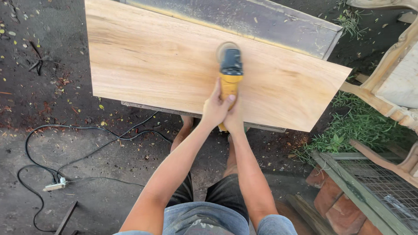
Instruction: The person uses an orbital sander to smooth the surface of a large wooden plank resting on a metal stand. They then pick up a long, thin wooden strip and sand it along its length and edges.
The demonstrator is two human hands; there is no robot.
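A yellow and black angle grinder (230, 74) rests with its sanding disc on a wide pale wooden board (152, 61). My left hand (214, 106) wraps the grinder's yellow handle from the left. My right hand (236, 116) grips the same handle from the right, partly hidden behind the left. The board lies across a dusty grey workbench (270, 21), overhanging its near edge.
A black power cable (78, 143) loops over the dark ground at left, ending at a white plug strip (54, 186). Carved wooden furniture parts (392, 78) stand at right. A green wire-mesh frame (370, 182) and red bricks (335, 200) lie at lower right, beside grass.
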